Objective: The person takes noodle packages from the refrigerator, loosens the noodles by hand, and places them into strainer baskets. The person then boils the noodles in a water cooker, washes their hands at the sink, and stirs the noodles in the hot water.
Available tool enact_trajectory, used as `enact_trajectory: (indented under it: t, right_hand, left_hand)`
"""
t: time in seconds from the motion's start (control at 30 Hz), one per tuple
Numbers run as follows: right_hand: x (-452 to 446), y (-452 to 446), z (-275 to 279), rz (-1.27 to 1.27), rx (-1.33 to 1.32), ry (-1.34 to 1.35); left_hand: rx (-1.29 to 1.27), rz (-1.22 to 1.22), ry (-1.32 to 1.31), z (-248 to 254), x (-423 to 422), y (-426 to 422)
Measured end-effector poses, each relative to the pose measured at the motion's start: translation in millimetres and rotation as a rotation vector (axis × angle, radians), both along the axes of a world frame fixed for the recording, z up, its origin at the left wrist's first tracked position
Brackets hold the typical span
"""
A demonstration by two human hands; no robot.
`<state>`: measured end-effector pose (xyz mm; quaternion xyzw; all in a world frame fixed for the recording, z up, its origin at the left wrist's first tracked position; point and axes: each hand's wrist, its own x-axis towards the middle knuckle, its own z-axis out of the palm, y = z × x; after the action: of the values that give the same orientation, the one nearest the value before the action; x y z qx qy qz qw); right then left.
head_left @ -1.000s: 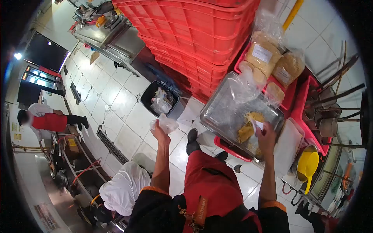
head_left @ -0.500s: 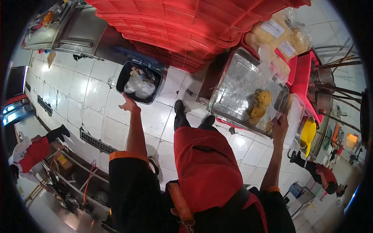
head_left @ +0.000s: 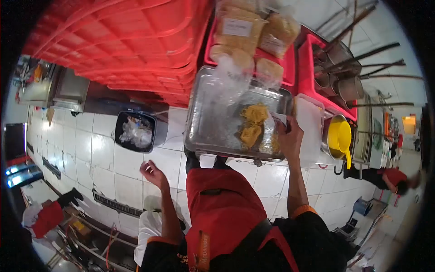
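My right hand (head_left: 291,139) is closed over the right side of a metal tray (head_left: 209,129), its fingers on a small flat white piece (head_left: 279,119) whose kind I cannot make out. Just left of it on the tray lie two yellow noodle nests (head_left: 255,114), with loose noodle bits (head_left: 267,144) by the fingers. A clear plastic bag (head_left: 229,79) rests on the tray's far part. My left hand (head_left: 153,174) hangs in the air above the tiled floor, holding nothing, its fingers loosely bent and apart. Beyond it stands a black waste bin (head_left: 155,136) with crumpled plastic inside.
Red crates (head_left: 149,45) are stacked at the back left. Labelled noodle bags (head_left: 238,34) fill a red tray behind the metal one. Strainers with long handles (head_left: 349,88) stand in a red bin, near a yellow strainer (head_left: 339,136). People in red aprons (head_left: 49,219) are at both sides.
My view has turned toward the metal tray. My left hand has drawn back from the waste bin toward my body. The right hand keeps the white piece at the tray's right side.
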<state>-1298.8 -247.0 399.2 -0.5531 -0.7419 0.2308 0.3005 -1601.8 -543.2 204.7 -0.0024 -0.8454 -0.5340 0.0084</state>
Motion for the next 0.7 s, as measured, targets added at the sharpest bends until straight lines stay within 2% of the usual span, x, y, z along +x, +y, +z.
enact_trajectory:
  t: [0.03,0.07,0.13,0.17,0.2,0.37,0.47,0.53,0.57,0.63,0.7]
  right_hand:
    - [4,2,5,0.016,-0.002,-0.001]
    - [7,1,10,0.039,-0.012,-0.006]
    - [5,3,18,0.050,-0.009,0.036]
    - [3,2,17,0.075,-0.061,0.039]
    - [3,1,14,0.102,-0.111,0.042]
    - [12,0,2,0.136,-0.008,0.041]
    - [13,-2,2,0.171,0.078,0.023]
    - [15,5,0,0.014,-0.117,-0.027]
    - [14,10,-4,0.015,-0.117,-0.035]
    - [10,11,-10,0.075,0.513,-0.244]
    - [4,-8,-1,0.135,0.427,-0.206]
  left_hand:
    - [0.245,-0.251,0.052,25,17,12]
    - [0.313,-0.390,-0.017,64,39,40]
    - [0.239,-0.647,0.238,93,66,79]
    - [0.155,-0.684,0.329,120,76,94]
    - [0.230,-0.678,0.251,132,82,104]
    - [0.378,-0.628,-0.066,146,91,106]
    - [0.422,-0.722,-0.072,152,108,110]
    - [0.371,-0.785,0.036,151,113,109]
    - [0.326,-0.801,0.051,152,111,105]
    - [0.280,-0.794,0.060,149,103,90]
    - [0.324,-0.688,0.022,134,88,64]
